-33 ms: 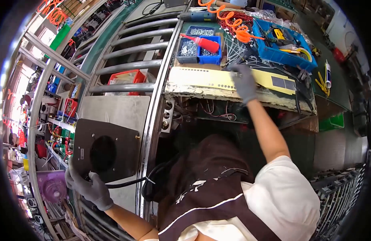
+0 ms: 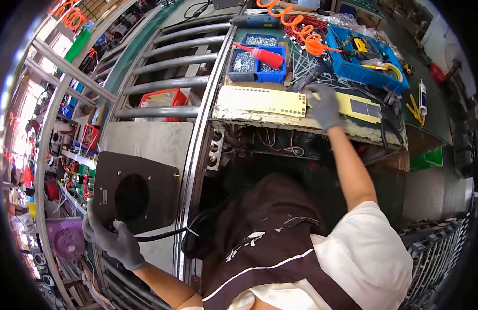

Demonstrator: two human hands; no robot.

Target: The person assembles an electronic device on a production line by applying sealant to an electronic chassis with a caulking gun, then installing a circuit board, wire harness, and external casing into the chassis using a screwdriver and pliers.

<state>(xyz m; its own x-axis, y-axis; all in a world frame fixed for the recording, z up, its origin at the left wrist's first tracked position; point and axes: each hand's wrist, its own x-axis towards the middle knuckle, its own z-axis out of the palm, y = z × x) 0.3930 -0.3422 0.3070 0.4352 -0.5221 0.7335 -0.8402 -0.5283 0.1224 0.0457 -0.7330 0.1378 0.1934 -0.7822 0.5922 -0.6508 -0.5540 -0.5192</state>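
My left hand (image 2: 115,238), in a grey glove, grips the near left corner of a dark metal box (image 2: 158,191). Its fingers run along the box's left side, and the thumb presses by a black cable (image 2: 161,236) at the near edge. A large round opening (image 2: 131,196) shows in the box's face. My right hand (image 2: 325,106), also gloved, is over the workbench between a yellow sheet with dark dots (image 2: 262,99) and a yellow sheet with dark rectangles (image 2: 347,105). Its fingers are bent; whatever they pinch is hidden.
Metal rollers (image 2: 166,83) run beside the workbench; a red bin (image 2: 164,98) sits among them. Small bins of screws (image 2: 243,62) hold a red squeeze bottle (image 2: 267,57). A blue tool tray (image 2: 370,72) stands at the right, under an orange coiled hose (image 2: 314,44).
My right hand has shifted to the right along the bench, uncovering the end of the dotted yellow sheet. My left hand stays at the box's corner.
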